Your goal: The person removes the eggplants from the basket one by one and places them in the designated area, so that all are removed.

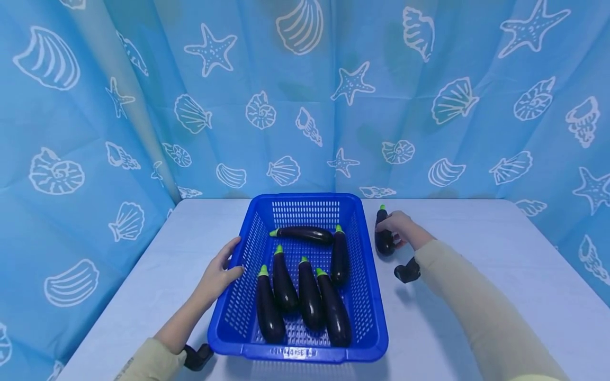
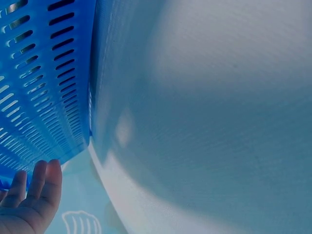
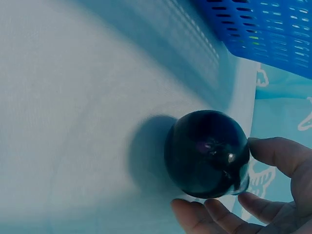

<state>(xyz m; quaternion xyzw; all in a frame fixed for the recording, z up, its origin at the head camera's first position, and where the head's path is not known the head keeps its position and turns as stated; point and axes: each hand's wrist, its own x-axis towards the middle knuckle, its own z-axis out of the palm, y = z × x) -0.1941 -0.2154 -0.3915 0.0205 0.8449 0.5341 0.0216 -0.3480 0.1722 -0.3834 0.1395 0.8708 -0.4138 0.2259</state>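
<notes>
My right hand (image 1: 399,226) grips an eggplant (image 1: 383,241) just outside the basket's right side, its green stem pointing away. In the right wrist view the eggplant's round dark end (image 3: 207,153) faces the camera, with the thumb on one side and fingers below. At the left side of the blue plastic basket (image 1: 297,355), my left hand (image 1: 220,275) rests against the rim with its thumb spread from the fingers. The left wrist view shows those fingers (image 2: 46,187) extended beside the slotted wall (image 2: 63,73). Several glossy eggplants (image 1: 312,299) with green stems lie inside the basket.
A white-covered table (image 1: 452,222) carries the basket. Behind it and to the sides hangs a blue curtain (image 1: 305,116) printed with shells and starfish. Black wrist-worn devices show below the left wrist (image 1: 197,357) and beside the right wrist (image 1: 407,271).
</notes>
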